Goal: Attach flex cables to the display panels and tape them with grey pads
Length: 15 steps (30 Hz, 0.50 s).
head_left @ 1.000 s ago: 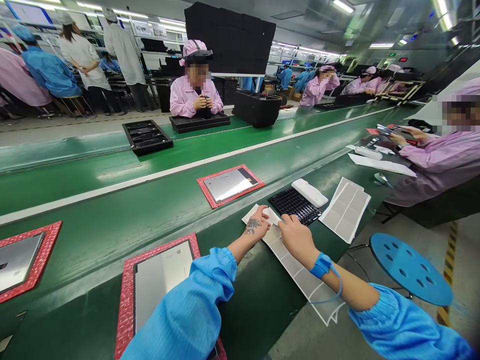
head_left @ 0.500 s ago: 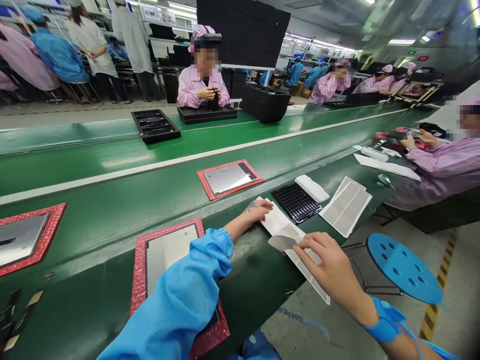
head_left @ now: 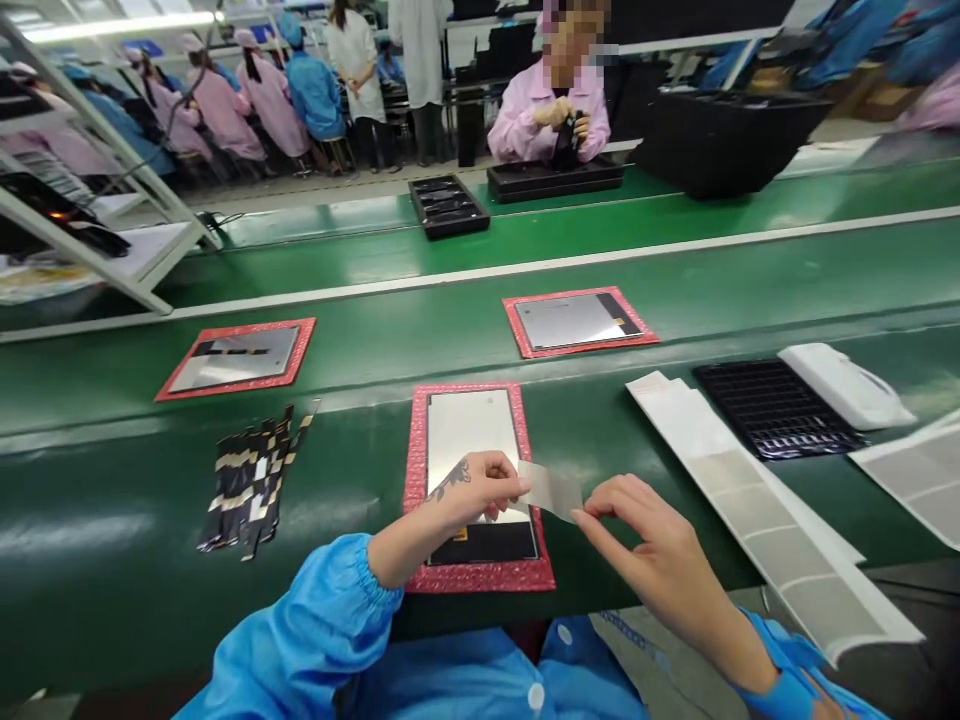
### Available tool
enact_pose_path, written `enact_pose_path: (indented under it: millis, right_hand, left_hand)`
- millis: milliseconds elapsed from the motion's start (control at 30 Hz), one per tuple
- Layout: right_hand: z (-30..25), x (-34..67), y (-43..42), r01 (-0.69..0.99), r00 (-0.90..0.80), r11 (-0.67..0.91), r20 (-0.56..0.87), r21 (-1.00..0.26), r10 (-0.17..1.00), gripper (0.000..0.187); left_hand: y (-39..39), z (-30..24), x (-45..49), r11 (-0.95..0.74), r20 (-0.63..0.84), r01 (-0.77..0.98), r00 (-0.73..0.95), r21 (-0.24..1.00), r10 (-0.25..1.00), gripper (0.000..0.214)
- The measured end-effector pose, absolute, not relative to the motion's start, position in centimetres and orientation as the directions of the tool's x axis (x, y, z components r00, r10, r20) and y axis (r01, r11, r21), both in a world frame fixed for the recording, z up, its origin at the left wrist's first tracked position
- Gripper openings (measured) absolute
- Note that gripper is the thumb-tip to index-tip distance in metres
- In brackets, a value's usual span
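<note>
Both my hands pinch a small grey translucent film sticker [head_left: 551, 490], held stretched between them. My left hand [head_left: 472, 490] grips its left end and my right hand [head_left: 641, 530] grips its right end. The sticker hovers just above the lower right part of a flat silver panel [head_left: 469, 430] that lies in a red foam tray [head_left: 414, 480] on the near green bench. A long white backing sheet [head_left: 757, 510] with grey sticker squares lies to the right of my right hand.
A pile of black-and-gold strips [head_left: 251, 480] lies left of the tray. A black grid tray [head_left: 776, 405] and a white pouch [head_left: 844, 385] sit at the right. Two more red trays with panels [head_left: 577, 322] [head_left: 236, 357] ride the green conveyor. People in pink and blue coats work beyond it.
My view swung left from the sticker sheet to the panel before me. My right hand carried the peeled sticker over, and my left hand left the sheet and took its other end.
</note>
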State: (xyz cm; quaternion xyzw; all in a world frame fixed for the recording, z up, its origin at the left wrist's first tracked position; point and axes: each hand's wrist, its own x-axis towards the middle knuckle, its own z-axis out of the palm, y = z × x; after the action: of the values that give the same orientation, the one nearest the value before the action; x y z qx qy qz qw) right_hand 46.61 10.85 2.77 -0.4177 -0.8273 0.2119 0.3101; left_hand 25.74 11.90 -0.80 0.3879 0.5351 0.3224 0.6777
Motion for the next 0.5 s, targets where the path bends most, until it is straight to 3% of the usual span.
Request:
enact_pose_path:
  millis: [133, 267, 400, 500]
  right_hand:
    - [2.6, 44.8, 10.6, 0.491, -0.479, 0.473, 0.226, -0.732, 0.848, 0.024]
    - [1.7, 44.1, 11.1, 0.457, -0.455, 0.146, -0.09, -0.877, 0.886, 0.034]
    - [-0.2, 43.9, 11.6, 0.426, -0.495, -0.134, -0.355, -0.895, 0.793, 0.039]
    - [-1.4, 44.0, 11.5, 0.45, -0.524, -0.159, -0.404, -0.879, 0.75, 0.035]
  left_hand:
    - [10.0, -1.1, 23.3, 0.515, -0.493, -0.11, 0.18, 0.85, 0.851, 0.046]
    - [8.0, -1.1, 21.4, 0.51, -0.491, -0.123, 0.151, 0.852, 0.858, 0.042]
    - [6.5, -1.5, 20.6, 0.522, -0.519, -0.004, 0.104, 0.853, 0.849, 0.035]
    - [5.8, -1.9, 20.5, 0.506, -0.516, 0.113, 0.085, 0.855, 0.852, 0.03]
